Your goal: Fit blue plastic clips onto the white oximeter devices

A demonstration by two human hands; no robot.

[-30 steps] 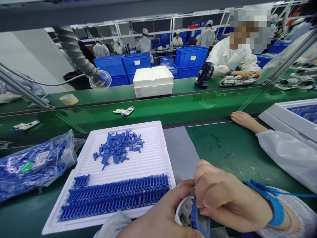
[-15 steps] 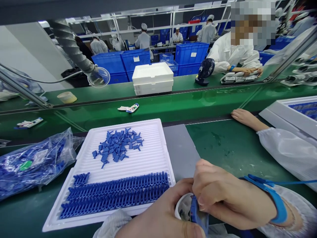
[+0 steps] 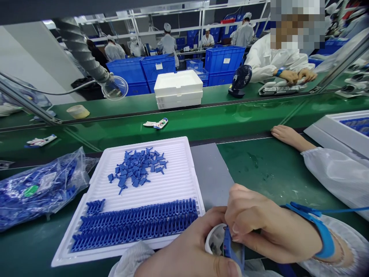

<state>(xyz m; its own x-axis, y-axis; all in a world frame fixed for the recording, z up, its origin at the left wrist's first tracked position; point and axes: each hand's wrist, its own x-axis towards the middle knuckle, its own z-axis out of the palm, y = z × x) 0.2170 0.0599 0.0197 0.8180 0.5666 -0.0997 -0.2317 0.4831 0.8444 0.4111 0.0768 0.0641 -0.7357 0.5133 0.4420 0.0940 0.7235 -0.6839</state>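
Observation:
My left hand [image 3: 184, 250] is wrapped round a white and blue plastic housing [image 3: 212, 235] at the bottom of the view. The housing has a round white rim, and small parts show dimly inside it. My right hand [image 3: 262, 227], with a blue wrist strap [image 3: 325, 240], is closed in a pinch at the top of the blue plastic part [image 3: 227, 246] of the housing. Its fingertips hide whatever small piece may be between them. Left of my hands lies a white ribbed tray [image 3: 173, 184] with a heap of small blue plastic tabs [image 3: 138, 167] and rows of blue clips [image 3: 138, 223].
A clear bag of blue parts [image 3: 43, 188] lies left of the tray. Beyond it runs a green conveyor belt [image 3: 201, 119] carrying a white and blue assembly [image 3: 156, 123]. A co-worker's hand [image 3: 291, 138] rests at the right. White foam boxes [image 3: 178, 88] and a small fan [image 3: 241, 80] stand farther back.
The assemblies on the belt have shifted to the right. Both my hands keep nearly the same grip on the housing. The co-worker across the belt has moved their hands slightly.

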